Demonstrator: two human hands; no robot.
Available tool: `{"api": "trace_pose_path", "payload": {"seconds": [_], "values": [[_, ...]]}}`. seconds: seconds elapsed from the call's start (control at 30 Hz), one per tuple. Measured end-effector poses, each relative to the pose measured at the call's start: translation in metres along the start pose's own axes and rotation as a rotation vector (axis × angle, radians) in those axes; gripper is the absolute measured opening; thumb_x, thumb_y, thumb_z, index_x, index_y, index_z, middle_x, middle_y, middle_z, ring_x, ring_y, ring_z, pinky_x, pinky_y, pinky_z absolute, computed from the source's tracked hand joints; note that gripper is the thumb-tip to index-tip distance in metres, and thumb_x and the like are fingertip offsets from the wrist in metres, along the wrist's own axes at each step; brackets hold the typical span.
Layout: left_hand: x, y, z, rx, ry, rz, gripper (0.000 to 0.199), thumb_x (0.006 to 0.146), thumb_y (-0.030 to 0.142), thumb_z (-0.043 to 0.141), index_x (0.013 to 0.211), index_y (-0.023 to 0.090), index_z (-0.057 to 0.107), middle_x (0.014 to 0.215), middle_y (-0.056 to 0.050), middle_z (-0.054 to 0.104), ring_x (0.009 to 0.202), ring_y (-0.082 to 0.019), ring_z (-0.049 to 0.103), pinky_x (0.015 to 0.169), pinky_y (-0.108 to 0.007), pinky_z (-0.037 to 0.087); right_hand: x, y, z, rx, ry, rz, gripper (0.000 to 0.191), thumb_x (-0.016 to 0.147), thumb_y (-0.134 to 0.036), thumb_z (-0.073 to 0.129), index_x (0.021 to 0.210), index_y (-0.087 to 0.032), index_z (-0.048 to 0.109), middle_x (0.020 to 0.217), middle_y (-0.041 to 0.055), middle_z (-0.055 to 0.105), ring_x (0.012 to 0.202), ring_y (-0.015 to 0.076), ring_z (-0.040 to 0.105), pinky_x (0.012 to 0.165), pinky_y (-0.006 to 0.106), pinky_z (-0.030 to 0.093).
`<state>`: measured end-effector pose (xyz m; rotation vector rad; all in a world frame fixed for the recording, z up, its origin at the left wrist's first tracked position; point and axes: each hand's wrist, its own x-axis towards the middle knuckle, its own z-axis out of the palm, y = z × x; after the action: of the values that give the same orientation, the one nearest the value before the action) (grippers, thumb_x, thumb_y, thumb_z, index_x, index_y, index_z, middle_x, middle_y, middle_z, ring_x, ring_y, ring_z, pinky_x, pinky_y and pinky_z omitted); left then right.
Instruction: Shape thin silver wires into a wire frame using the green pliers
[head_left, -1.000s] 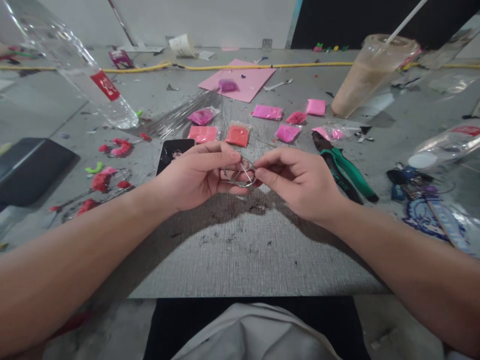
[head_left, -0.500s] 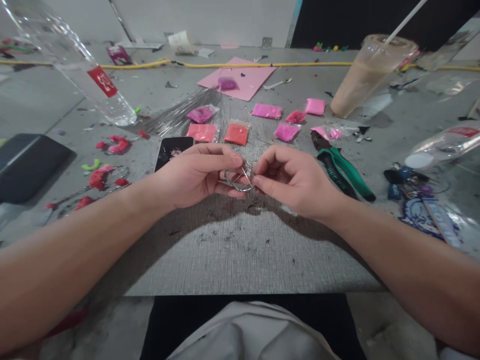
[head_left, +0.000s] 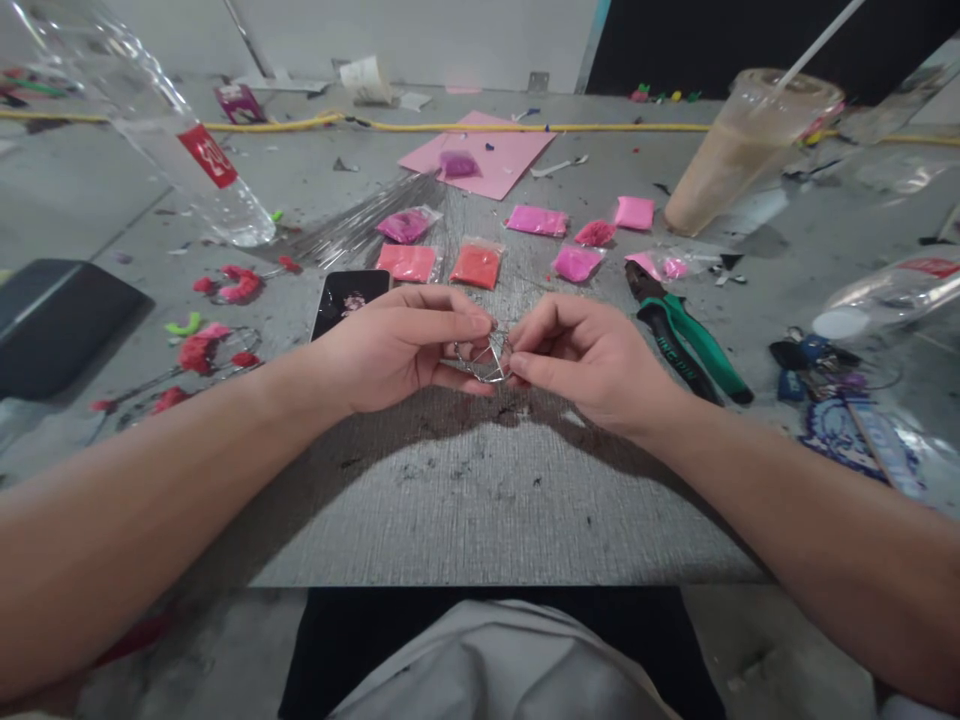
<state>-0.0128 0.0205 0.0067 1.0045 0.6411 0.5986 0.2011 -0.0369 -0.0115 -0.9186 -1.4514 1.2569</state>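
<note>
Between my hands, above the grey table, is a small round frame of bent silver wire (head_left: 491,378) with wires crossing inside it. My left hand (head_left: 416,345) pinches its upper left part between thumb and fingers, other fingers beneath. My right hand (head_left: 581,358) grips its right edge between thumb and forefinger; the exact grip point is partly hidden by the fingers. A dark phone (head_left: 349,300) lies just behind my left hand. Green-and-black pliers (head_left: 690,340) rest to the right of my right hand.
Several packets of pink and red clay (head_left: 478,263) lie beyond my hands, near a bundle of straight wires (head_left: 352,220). A water bottle (head_left: 202,160) stands left, an iced drink cup (head_left: 739,150) right. Wire pieces with red clay (head_left: 199,352) lie left, keys (head_left: 806,355) right.
The wire frame has shifted slightly to the right and turned a little in my fingers. Both hands keep their hold, and the view has moved slightly.
</note>
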Motion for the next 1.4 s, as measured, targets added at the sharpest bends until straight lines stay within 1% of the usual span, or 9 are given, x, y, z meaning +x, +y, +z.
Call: {"api": "trace_pose_path", "payload": {"seconds": [0.17,0.27,0.5,0.67,0.8,0.97,1.13,1.23,1.4], "values": [[0.000,-0.001,0.001,0.024,0.026,0.018,0.007,0.086,0.013,0.082,0.083,0.015,0.076,0.074,-0.002,0.070,0.072,-0.017,0.074,0.069,-0.039,0.074,0.002,0.003,-0.001,-0.024,0.016,0.014,0.018,0.082,-0.016,0.082,0.081,-0.022,0.065,0.073,-0.0028,0.069,0.065,0.0123,0.068,0.060,0.027,0.056],[0.000,-0.002,0.002,0.047,0.082,0.054,0.015,0.084,0.009,0.083,0.094,0.018,0.075,0.074,0.001,0.069,0.072,-0.016,0.074,0.070,-0.039,0.074,0.003,0.005,0.000,0.023,0.024,0.041,0.021,0.082,-0.017,0.084,0.082,-0.022,0.064,0.074,-0.0039,0.069,0.065,0.0117,0.070,0.060,0.026,0.057],[0.002,-0.008,0.002,0.173,0.095,0.169,0.013,0.084,0.016,0.084,0.092,0.018,0.074,0.081,0.000,0.073,0.075,-0.017,0.076,0.073,-0.038,0.073,0.002,0.006,0.004,0.106,0.068,0.036,0.029,0.081,-0.029,0.092,0.088,-0.021,0.065,0.078,-0.0046,0.071,0.064,0.0104,0.071,0.063,0.026,0.061],[0.001,-0.010,0.001,0.512,0.134,0.404,0.024,0.081,0.019,0.087,0.103,0.018,0.079,0.099,-0.005,0.080,0.089,-0.019,0.078,0.074,-0.030,0.068,0.002,0.008,0.002,0.141,0.057,0.093,0.025,0.085,-0.033,0.088,0.092,-0.021,0.067,0.078,-0.0023,0.075,0.066,0.0129,0.073,0.066,0.029,0.062],[-0.001,-0.010,-0.001,0.810,0.144,0.632,0.026,0.081,0.022,0.087,0.106,0.019,0.081,0.101,-0.007,0.081,0.093,-0.019,0.077,0.081,-0.031,0.064,0.002,0.011,0.002,0.149,0.020,0.095,0.028,0.087,-0.042,0.087,0.087,-0.021,0.069,0.077,-0.0007,0.076,0.067,0.0140,0.072,0.066,0.030,0.063],[-0.003,-0.006,-0.005,1.133,0.128,0.799,0.021,0.090,0.028,0.081,0.111,0.026,0.083,0.102,-0.006,0.080,0.088,-0.019,0.075,0.068,-0.028,0.059,0.001,0.012,0.004,0.185,-0.012,0.097,0.030,0.086,-0.042,0.089,0.089,-0.021,0.068,0.077,-0.0011,0.075,0.068,0.0149,0.074,0.070,0.033,0.066],[-0.006,-0.005,-0.011,1.298,0.186,1.052,0.021,0.093,0.027,0.079,0.113,0.031,0.084,0.116,-0.006,0.081,0.107,-0.024,0.076,0.097,-0.038,0.060,0.000,0.010,0.004,0.221,-0.048,0.092,0.029,0.088,-0.039,0.089,0.088,-0.021,0.067,0.077,-0.0015,0.077,0.069,0.0156,0.077,0.071,0.033,0.069],[-0.008,-0.004,-0.012,1.307,0.139,1.055,0.020,0.095,0.032,0.078,0.114,0.035,0.084,0.118,-0.006,0.082,0.107,-0.024,0.076,0.098,-0.038,0.059,-0.002,0.004,0.006,0.188,-0.057,0.109,0.030,0.087,-0.041,0.089,0.088,-0.021,0.066,0.076,-0.0015,0.077,0.068,0.0156,0.078,0.071,0.033,0.069],[-0.007,-0.002,-0.015,1.282,0.127,1.008,0.018,0.094,0.035,0.079,0.111,0.038,0.085,0.116,-0.006,0.082,0.103,-0.024,0.075,0.096,-0.039,0.058,-0.004,-0.002,0.010,0.110,-0.019,0.104,0.037,0.084,-0.049,0.090,0.085,-0.022,0.065,0.074,-0.0016,0.076,0.067,0.0157,0.077,0.070,0.033,0.069]]}}
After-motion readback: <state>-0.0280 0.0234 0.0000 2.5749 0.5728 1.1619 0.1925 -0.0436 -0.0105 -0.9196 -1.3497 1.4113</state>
